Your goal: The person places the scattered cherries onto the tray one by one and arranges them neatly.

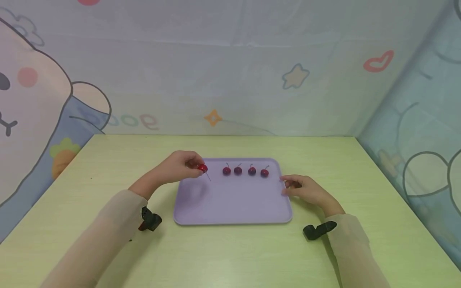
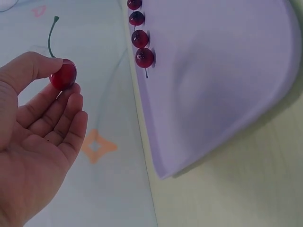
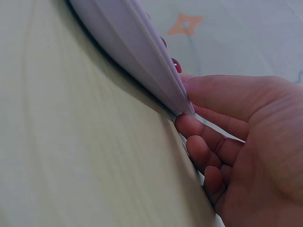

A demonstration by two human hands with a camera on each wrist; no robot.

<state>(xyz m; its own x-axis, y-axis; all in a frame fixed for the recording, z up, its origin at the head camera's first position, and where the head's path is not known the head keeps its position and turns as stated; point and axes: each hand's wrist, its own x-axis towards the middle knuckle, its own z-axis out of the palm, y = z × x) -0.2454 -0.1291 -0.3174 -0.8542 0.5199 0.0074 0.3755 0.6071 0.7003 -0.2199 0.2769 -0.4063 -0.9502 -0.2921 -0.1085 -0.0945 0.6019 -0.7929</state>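
Observation:
My left hand (image 1: pixel 182 165) pinches a red cherry (image 2: pixel 63 74) between thumb and fingertips. In the head view this cherry is over the far left part of a lilac tray (image 1: pixel 230 204), its thin stem pointing down toward the tray. Several darker red cherries (image 1: pixel 238 170) with stems lie in a row along the tray's far side. At the tray's right edge, my right hand (image 1: pixel 306 190) grips the rim; in the right wrist view the thumb (image 3: pixel 222 94) lies over the rim and curled fingers are below it.
The tray rests on a pale yellow-green table (image 1: pixel 230 256). Behind the table hangs a printed cloth (image 1: pixel 230 80) with cartoon figures, and another covers the right side. A small black camera is strapped at each wrist.

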